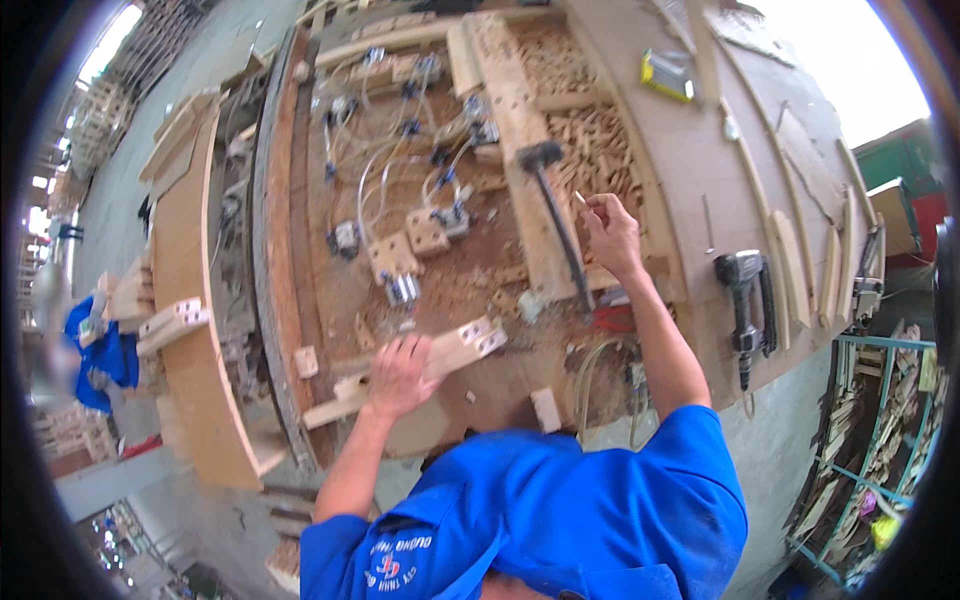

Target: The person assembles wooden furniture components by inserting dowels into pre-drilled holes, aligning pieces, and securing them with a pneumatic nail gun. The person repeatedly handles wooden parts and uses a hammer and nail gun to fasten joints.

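My left hand (400, 377) is closed over a pair of pale wooden bars (462, 350) lying side by side at the near edge of the workbench. Dark round holes show in the bars' right ends. Farther right, my right hand (610, 235) pinches a small wooden dowel (580, 199) between thumb and fingertips. It hovers beside a bin section full of loose wooden dowels (598, 140). Just left of that hand, a black mallet (560, 225) lies slanted across a long wooden board (508, 80).
Pneumatic cylinders with clear hoses and drilled wooden blocks (428, 232) occupy the bench's middle. A cordless drill (742, 305), a yellow box (667, 76) and wooden strips (790, 265) lie right. A wooden panel (190, 380) stands left, with a person in blue (105, 350) beyond.
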